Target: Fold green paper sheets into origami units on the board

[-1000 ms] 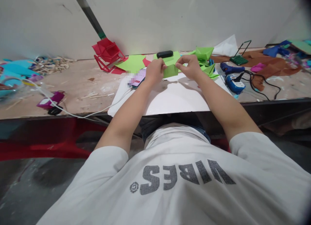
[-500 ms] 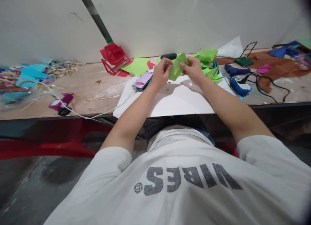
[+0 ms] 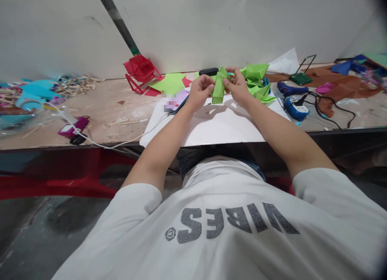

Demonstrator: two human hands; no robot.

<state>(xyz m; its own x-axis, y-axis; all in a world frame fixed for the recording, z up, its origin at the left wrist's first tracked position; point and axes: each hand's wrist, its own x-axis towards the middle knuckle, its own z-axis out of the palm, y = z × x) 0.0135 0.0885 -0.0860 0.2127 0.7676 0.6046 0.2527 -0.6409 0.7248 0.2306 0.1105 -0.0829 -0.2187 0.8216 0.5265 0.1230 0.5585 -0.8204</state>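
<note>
A folded piece of green paper (image 3: 219,89) is held up between my two hands, above a white board (image 3: 223,128). My left hand (image 3: 202,89) pinches its left side with thumb and fingertips. On the other side my right hand (image 3: 237,85) grips the paper, thumb in front and fingers partly hidden behind. Beside my left wrist lies a phone (image 3: 179,102) with a lit screen. Several more folded green paper pieces (image 3: 256,80) are heaped just right of my right hand. Behind my hands sits a black oblong case (image 3: 208,72).
A red folded-paper chair model (image 3: 141,72) stands back left, by flat green paper (image 3: 169,83). To the right are a blue glue gun (image 3: 292,88), a blue power socket (image 3: 297,109) with black cord and a green stand (image 3: 300,78). Wooden sticks (image 3: 80,85) lie far left; a white cable (image 3: 99,143) crosses the table edge.
The green paper has gone from a broad, spread shape to a narrow upright strip. My hands have turned it while staying in nearly the same place.
</note>
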